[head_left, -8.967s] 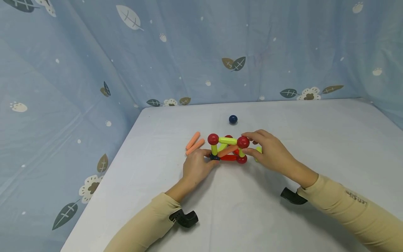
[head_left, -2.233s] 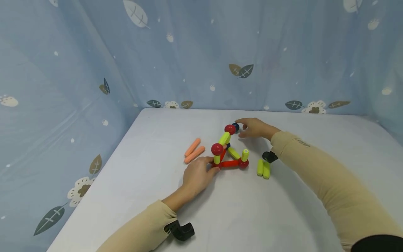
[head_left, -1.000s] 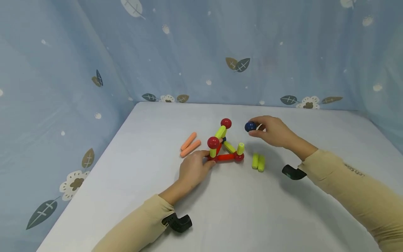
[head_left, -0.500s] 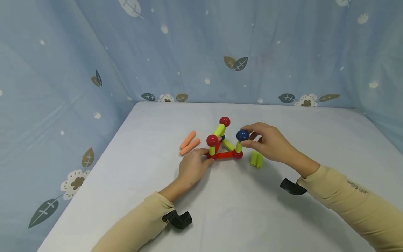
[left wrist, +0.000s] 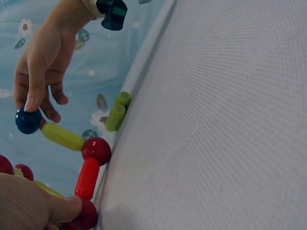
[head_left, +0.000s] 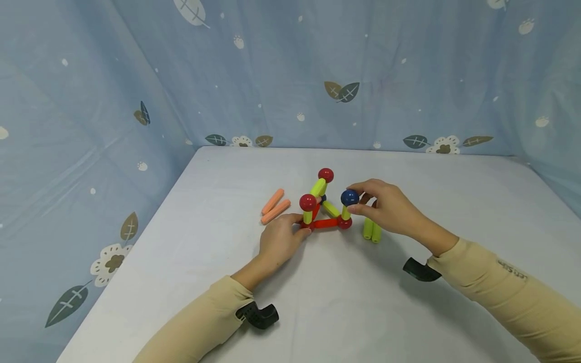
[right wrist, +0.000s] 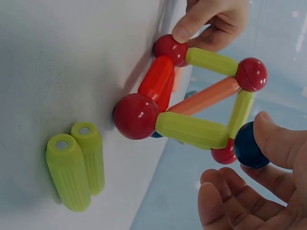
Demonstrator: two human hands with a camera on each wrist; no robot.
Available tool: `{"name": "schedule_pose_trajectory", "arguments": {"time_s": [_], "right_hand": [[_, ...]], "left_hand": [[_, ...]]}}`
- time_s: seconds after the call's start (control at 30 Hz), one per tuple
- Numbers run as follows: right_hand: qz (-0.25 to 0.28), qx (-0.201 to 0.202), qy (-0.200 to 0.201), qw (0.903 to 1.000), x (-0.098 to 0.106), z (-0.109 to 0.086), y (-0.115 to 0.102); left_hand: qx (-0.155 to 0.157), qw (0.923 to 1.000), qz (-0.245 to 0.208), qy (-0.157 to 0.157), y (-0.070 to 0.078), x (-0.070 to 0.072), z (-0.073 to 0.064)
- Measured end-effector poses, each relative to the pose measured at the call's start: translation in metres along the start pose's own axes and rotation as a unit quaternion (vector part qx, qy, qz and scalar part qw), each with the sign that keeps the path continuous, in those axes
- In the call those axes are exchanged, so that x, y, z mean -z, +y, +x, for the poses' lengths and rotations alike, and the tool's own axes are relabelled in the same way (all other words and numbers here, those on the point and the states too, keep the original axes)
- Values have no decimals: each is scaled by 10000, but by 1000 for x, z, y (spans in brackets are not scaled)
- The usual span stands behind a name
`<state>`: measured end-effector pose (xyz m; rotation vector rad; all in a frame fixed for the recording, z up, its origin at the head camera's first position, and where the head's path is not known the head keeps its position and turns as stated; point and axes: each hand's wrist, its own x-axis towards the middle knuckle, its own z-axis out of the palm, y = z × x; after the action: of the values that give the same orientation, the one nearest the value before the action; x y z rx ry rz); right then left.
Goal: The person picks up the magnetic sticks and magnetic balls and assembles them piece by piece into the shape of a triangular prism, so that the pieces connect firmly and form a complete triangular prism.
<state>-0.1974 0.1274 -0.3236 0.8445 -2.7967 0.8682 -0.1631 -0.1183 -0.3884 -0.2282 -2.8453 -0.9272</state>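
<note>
In the head view, a magnetic stick-and-ball frame stands mid-table, built from red balls (head_left: 326, 175), a red rod (head_left: 327, 223) and yellow-green rods (head_left: 318, 188). My left hand (head_left: 279, 244) pinches the red ball (right wrist: 171, 50) at its lower left corner. With thumb and index finger, my right hand (head_left: 383, 206) holds a dark blue ball (head_left: 350, 197) at the top of the upright yellow-green rod (right wrist: 192, 129) on the right. An orange rod (right wrist: 206, 98) slants through the frame in the right wrist view. Another dark blue ball at the frame's back is partly hidden.
Two loose orange rods (head_left: 275, 212) lie left of the frame. Side by side on the right, two loose yellow-green rods (right wrist: 69, 172) rest on the white table (head_left: 345, 312), partly beneath the right hand in the head view. A blue patterned curtain (head_left: 272, 75) hangs behind.
The frame has been turned since the oldest frame. My right hand has picked up the blue ball from the back and brought it down onto the right upright rod. My left hand keeps its corner.
</note>
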Motion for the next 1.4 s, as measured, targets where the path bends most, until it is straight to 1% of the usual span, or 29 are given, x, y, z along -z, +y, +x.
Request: {"name": "schedule_pose_trajectory", "arguments": {"time_s": [0.2, 0.43, 0.7, 0.8, 0.9, 1.0, 1.07, 1.23, 1.3, 1.4], "right_hand": [[43, -24, -79, 10000, 0, -1, -1], [18, 7, -76, 10000, -1, -1, 0], [61, -20, -108, 9999, -2, -3, 0], [43, -90, -124, 9999, -1, -6, 1], [-44, -265, -105, 9996, 0, -9, 6], [-172, -522, -126, 9984, 2, -16, 13], [-267, -728, -242, 9967, 2, -21, 20], [-407, -1178, -806, 9889, -5, -33, 37], [-466, -1229, -924, 9870, -9, -36, 43], [-624, -1226, -952, 9859, -14, -40, 48]], "left_hand": [[29, 10000, 21, -11, 0, 0, 0], [106, 9999, 19, -42, 0, -1, 1], [57, 10000, 19, -24, 0, 0, 0], [27, 10000, -23, -13, 0, -1, 0], [12, 10000, -24, 5, 0, 0, -1], [26, 10000, -25, 5, 1, -1, -1], [31, 10000, -2, 6, 2, -1, -1], [55, 10000, 40, 29, 3, 0, 0], [57, 10000, 45, 30, 2, 0, 1], [58, 10000, 15, -2, 2, -1, 1]]}}
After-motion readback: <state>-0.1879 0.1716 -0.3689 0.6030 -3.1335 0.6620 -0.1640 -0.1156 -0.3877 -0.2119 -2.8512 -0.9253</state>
